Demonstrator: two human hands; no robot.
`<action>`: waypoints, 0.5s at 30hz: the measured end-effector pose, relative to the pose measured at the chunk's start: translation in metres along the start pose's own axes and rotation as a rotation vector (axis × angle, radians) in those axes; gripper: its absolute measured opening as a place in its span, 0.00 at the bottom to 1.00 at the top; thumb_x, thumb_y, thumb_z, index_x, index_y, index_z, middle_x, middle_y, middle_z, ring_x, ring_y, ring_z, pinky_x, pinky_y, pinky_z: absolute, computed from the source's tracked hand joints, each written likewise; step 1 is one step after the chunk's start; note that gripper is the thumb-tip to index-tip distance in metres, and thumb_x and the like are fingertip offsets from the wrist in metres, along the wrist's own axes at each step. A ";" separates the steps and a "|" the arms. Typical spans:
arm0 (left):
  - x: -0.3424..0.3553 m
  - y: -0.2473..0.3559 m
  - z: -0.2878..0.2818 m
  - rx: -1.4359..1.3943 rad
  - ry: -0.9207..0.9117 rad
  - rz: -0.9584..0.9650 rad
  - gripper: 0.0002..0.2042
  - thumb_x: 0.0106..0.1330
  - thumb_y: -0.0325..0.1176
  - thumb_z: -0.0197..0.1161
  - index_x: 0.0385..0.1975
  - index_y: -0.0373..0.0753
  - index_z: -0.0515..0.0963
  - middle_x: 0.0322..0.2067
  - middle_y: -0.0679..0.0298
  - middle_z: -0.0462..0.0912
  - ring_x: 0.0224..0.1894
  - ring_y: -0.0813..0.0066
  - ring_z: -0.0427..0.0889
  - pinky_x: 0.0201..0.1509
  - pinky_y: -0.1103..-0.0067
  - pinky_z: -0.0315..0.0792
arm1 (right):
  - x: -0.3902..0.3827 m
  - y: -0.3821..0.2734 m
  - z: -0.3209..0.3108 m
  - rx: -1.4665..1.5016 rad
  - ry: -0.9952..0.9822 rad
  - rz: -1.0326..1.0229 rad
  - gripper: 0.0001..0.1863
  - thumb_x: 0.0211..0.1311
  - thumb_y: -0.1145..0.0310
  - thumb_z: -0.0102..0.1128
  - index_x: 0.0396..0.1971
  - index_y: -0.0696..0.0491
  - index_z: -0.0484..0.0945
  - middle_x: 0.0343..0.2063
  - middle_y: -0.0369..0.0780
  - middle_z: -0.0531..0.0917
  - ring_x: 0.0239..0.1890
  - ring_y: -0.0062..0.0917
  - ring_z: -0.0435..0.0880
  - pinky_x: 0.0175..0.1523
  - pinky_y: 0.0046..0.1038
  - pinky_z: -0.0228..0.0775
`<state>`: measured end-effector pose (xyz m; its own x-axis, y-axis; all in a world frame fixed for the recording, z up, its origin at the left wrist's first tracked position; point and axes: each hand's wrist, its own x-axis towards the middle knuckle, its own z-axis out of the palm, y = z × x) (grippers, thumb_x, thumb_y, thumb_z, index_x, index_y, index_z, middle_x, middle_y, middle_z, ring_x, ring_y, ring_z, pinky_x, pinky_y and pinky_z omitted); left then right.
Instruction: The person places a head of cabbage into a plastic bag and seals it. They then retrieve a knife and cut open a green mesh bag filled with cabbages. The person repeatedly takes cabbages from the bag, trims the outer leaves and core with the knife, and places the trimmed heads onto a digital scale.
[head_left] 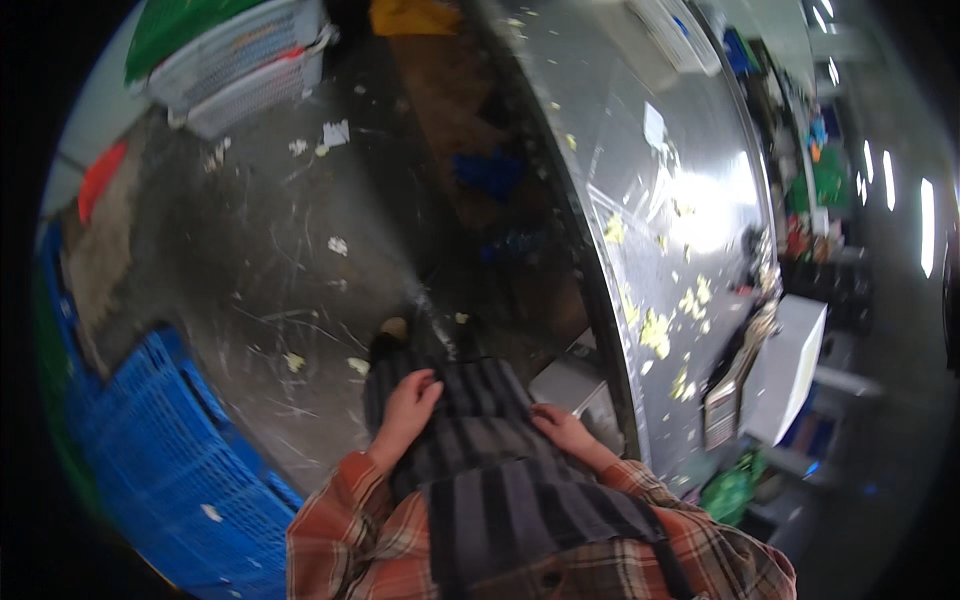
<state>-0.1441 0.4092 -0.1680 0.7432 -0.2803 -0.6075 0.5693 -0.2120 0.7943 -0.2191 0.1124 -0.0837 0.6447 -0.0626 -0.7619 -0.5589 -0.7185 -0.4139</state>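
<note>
Striped apron (480, 437) lies between left hand (408, 408) and right hand (568, 432), left of the steel counter (590, 125), long axis roughly along the counter's edge, right hand nearer, its grip impossible to tell, left fingers loosely curled, seemingly empty.

Left hand (406, 410) and right hand (568, 431) bare, well apart, fingers (428, 387) loosely curled, forearms (345, 505) angled inward
</note>
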 end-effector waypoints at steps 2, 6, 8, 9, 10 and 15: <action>-0.020 -0.022 -0.012 0.304 0.193 -0.045 0.23 0.58 0.40 0.61 0.50 0.34 0.70 0.46 0.47 0.75 0.50 0.52 0.74 0.53 0.68 0.68 | 0.019 -0.019 -0.008 -0.068 -0.190 0.106 0.21 0.61 0.58 0.53 0.50 0.54 0.72 0.43 0.50 0.78 0.48 0.41 0.77 0.51 0.33 0.69; -0.051 -0.115 0.007 0.358 0.242 -0.350 0.37 0.53 0.46 0.65 0.61 0.37 0.59 0.59 0.41 0.61 0.57 0.40 0.64 0.58 0.61 0.64 | 0.104 -0.043 -0.007 -0.320 -0.268 0.004 0.23 0.60 0.60 0.54 0.52 0.56 0.69 0.43 0.50 0.78 0.47 0.42 0.77 0.51 0.35 0.69; -0.058 -0.151 0.021 0.564 0.167 -0.469 0.43 0.50 0.49 0.67 0.65 0.41 0.52 0.65 0.43 0.48 0.59 0.35 0.59 0.57 0.55 0.63 | 0.180 -0.046 -0.003 -0.309 0.017 -0.312 0.22 0.59 0.63 0.54 0.51 0.57 0.69 0.42 0.51 0.78 0.45 0.43 0.78 0.49 0.37 0.70; -0.042 -0.150 0.019 0.473 0.162 -0.557 0.45 0.49 0.49 0.67 0.66 0.42 0.51 0.65 0.44 0.46 0.59 0.35 0.58 0.57 0.54 0.64 | 0.219 -0.064 -0.006 -0.294 0.126 -0.290 0.21 0.58 0.66 0.54 0.50 0.57 0.70 0.42 0.52 0.77 0.44 0.44 0.78 0.48 0.37 0.71; -0.035 -0.143 0.011 0.394 0.143 -0.647 0.46 0.49 0.50 0.67 0.66 0.43 0.50 0.66 0.44 0.44 0.60 0.35 0.57 0.56 0.53 0.64 | 0.263 -0.068 -0.010 -0.271 0.234 -0.315 0.20 0.58 0.68 0.54 0.51 0.57 0.69 0.43 0.54 0.77 0.45 0.45 0.77 0.49 0.36 0.70; -0.011 -0.156 0.023 0.449 0.116 -0.796 0.50 0.48 0.54 0.66 0.68 0.47 0.44 0.65 0.39 0.41 0.60 0.36 0.56 0.54 0.50 0.63 | 0.415 -0.134 -0.040 -0.280 0.678 -0.333 0.32 0.60 0.64 0.54 0.63 0.50 0.55 0.59 0.54 0.62 0.61 0.45 0.62 0.62 0.34 0.58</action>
<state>-0.2493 0.4236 -0.2855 0.2351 0.1946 -0.9523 0.7564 -0.6520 0.0535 0.1445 0.1555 -0.3246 0.9809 -0.1570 -0.1146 -0.1882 -0.9147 -0.3575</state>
